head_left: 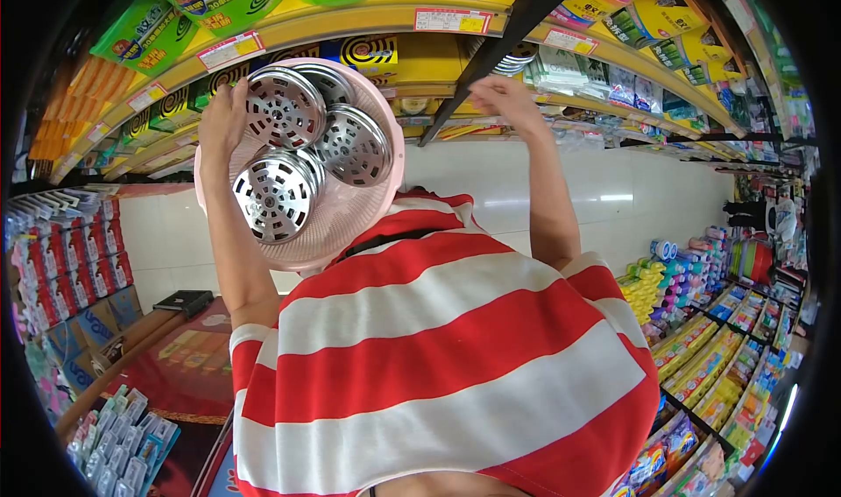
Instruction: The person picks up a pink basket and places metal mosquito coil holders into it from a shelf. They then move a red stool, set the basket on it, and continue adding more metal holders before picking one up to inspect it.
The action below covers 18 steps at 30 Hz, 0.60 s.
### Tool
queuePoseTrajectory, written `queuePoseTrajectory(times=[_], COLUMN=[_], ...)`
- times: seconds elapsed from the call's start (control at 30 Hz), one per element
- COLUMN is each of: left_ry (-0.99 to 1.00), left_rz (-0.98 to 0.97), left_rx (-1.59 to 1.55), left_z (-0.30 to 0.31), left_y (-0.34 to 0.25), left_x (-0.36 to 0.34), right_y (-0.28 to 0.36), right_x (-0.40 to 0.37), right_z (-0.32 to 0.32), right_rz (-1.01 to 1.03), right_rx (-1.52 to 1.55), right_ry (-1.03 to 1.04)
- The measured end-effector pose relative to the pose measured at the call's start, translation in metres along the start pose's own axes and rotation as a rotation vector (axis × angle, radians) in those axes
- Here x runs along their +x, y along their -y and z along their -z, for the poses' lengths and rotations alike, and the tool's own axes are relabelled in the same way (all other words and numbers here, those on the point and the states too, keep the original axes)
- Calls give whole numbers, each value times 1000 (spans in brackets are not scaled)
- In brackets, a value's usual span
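Note:
A pink plastic basin (355, 208) is held up in front of my chest, at the left of the head view. Several shiny round metal tins with slotted lids (273, 197) lie heaped in it; they look like mosquito-coil holders. My left hand (224, 116) grips the basin's upper left rim, its fingers beside the topmost tin (285, 109). Out to the right, my right hand (506, 101) is raised by the black shelf upright (464, 81), fingers loosely bent and apart, with nothing visible in them. Similar metal tins (515, 59) sit on the shelf just above that hand.
Yellow-edged shelves (368, 26) curve across the front, with green packs (219, 2) and coil-patterned boxes (368, 52). Red boxes (92, 252) are stacked at left, above a dark red table (180, 374). Bottles (679, 274) and packaged goods line the right. Pale tiled floor (604, 177) lies beyond.

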<state>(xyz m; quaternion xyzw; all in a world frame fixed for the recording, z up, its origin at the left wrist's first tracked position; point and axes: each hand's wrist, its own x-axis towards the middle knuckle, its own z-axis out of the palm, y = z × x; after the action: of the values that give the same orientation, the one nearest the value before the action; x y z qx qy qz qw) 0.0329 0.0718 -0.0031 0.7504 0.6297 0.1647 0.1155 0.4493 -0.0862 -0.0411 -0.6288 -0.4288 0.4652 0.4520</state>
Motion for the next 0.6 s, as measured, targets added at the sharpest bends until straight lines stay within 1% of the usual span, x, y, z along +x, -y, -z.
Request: queuePoseTrajectory(times=[0.03,0.1,0.2,0.3,0.4,0.5,0.6], left_ry=[-6,-12,-10,-13,-8,16,16], left_rz=[0,2,8,12,21,51,68], left_rx=[0,5,13,15,23,28,24], left_z=[2,3,1,2,3,5,3], left_y=[-1,-2,-3,-5,-4,-4,0], left_x=[-2,-3,-2,-3,-4,-5,-6], right_y=[-11,-30,-54,-57,-62,-68,-65], right_x=[6,25,67,90,104,110,111], right_z=[16,40,65,69,72,79,85], right_rz=[-55,-92,-228,-323,-371,-361,-364], right_rx=[-42,30,2,165,211,284,260], right_ry=[-44,-234,-548,-666,-692,-647,-630])
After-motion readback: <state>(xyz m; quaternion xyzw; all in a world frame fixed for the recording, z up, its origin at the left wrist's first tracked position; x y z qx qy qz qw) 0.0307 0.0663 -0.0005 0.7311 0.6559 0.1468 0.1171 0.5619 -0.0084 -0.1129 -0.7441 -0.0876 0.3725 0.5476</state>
